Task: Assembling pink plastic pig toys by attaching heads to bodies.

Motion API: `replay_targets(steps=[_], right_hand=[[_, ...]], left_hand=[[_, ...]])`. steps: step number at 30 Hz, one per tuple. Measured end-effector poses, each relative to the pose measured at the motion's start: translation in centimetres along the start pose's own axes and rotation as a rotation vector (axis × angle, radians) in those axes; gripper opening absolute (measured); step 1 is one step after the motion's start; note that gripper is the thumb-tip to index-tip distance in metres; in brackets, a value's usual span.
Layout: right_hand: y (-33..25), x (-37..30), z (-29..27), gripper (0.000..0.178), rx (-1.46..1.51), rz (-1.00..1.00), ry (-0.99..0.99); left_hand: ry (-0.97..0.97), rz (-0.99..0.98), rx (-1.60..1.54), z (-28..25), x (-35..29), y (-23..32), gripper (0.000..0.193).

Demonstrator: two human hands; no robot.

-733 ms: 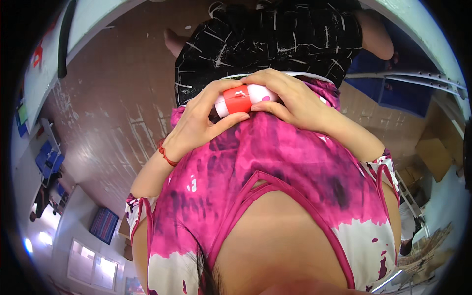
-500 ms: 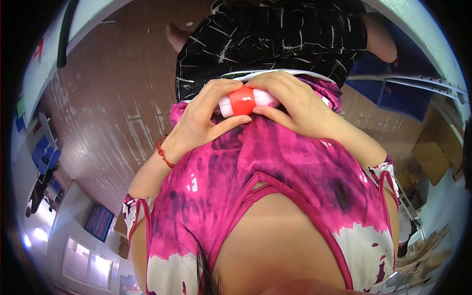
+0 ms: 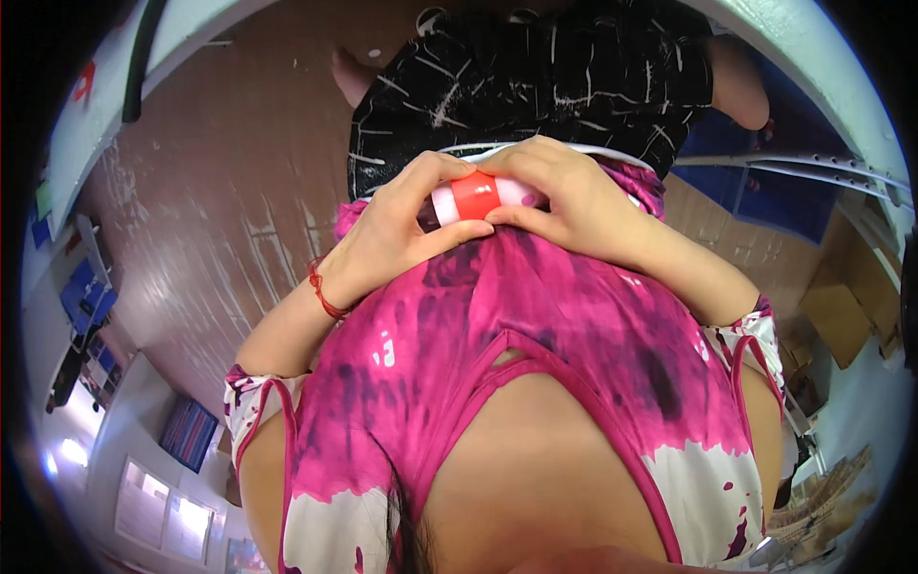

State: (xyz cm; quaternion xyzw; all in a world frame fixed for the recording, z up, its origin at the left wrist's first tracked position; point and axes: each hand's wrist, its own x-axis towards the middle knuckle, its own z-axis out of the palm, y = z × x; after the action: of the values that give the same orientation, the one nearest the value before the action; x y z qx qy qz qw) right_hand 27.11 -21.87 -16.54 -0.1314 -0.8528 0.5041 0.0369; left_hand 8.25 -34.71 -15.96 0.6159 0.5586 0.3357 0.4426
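At my waist, both hands hold a small rounded white cylinder with a wide glossy red band (image 3: 475,197), lying crosswise. My left hand (image 3: 397,212) curls round its left end, the thumb along the near side and the fingers over the far side. Round the right end, which bears a pink spot, my right hand (image 3: 581,203) is closed the same way. The fingertips of both hands meet close to the red band. Part of each end is hidden by the fingers, so I cannot tell its exact kind. A red cord bracelet (image 3: 321,290) circles my left wrist.
My lap is covered by black patterned cloth (image 3: 516,86). Around me is a worn brown wooden floor (image 3: 210,172). A white curved edge (image 3: 822,67) runs along the top right, above a blue panel (image 3: 765,182) and white metal bars (image 3: 794,165). Cardboard boxes (image 3: 837,311) stand at right.
My left forearm and elbow have swung slightly outward to the left. The red-banded cylinder has turned a little and stays between both hands.
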Motion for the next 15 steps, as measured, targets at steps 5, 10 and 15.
replay_targets(steps=[5, 10, 15], right_hand=[[1.0, 0.8, -0.2, 0.07, 1.193, 0.303, 0.29], [0.1, 1.4, 0.9, 0.055, 1.266, 0.373, 0.171], [1.2, 1.4, 1.4, 0.052, 1.254, 0.36, 0.155]], left_hand=[[0.32, -0.342, -1.038, 1.4, 0.6, -1.7, 0.035], [0.302, -0.361, -1.285, 2.3, 2.3, -2.0, 0.021], [0.124, -0.406, -0.275, -2.1, 3.8, -1.6, 0.032]])
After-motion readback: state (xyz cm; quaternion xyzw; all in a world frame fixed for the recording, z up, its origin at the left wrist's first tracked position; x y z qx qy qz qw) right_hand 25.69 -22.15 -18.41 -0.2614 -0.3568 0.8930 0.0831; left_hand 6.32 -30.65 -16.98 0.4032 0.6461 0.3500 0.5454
